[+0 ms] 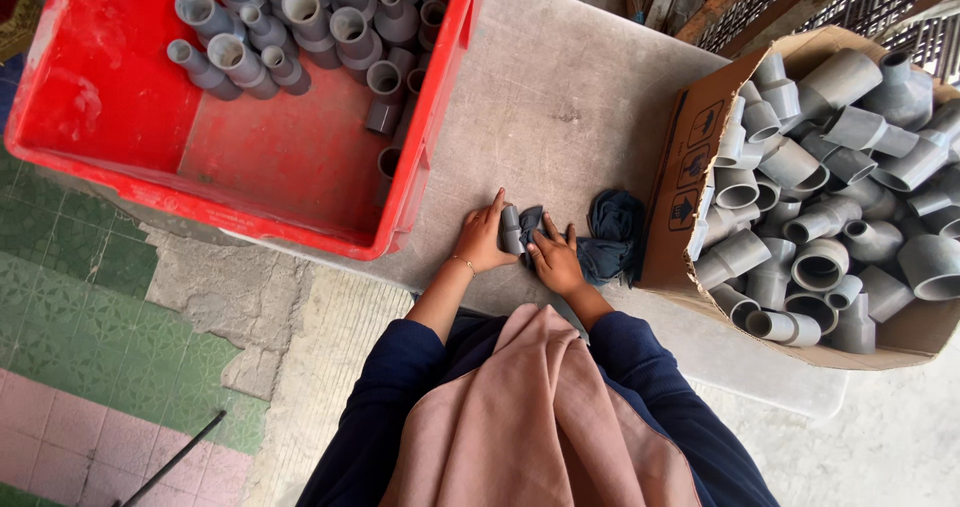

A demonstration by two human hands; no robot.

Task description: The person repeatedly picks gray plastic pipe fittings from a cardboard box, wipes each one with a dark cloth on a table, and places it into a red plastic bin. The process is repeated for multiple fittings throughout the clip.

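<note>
From the head camera, your left hand is curled around a small grey pipe reducer, fingers closed on its side with the thumb up along it, so the fitting stands just beyond your fingertips on the concrete slab. Your right hand lies flat and fairly open, fingers pressing a dark blue cloth against the fitting; it grips nothing firmly that I can see. The cloth bunches out to the right of those fingers, touching the cardboard box.

Risks as I judge them:

- The fitting is smooth and round, and you hold it from one side only. A hard wipe from the right could roll it out of your left fingers and toward the slab's near edge, just below your wrists, where it would drop to the tiled floor.
- The cloth's loose end lies against the box; a tug could snag the torn flap.
- The box is heaped with grey reducers and its near wall leans outward, so a knock from your right forearm might spill some.
- The red crate overhangs the slab left of your left hand. Its fittings sit at the far end, so leaning on the near rim could tip it.
</note>
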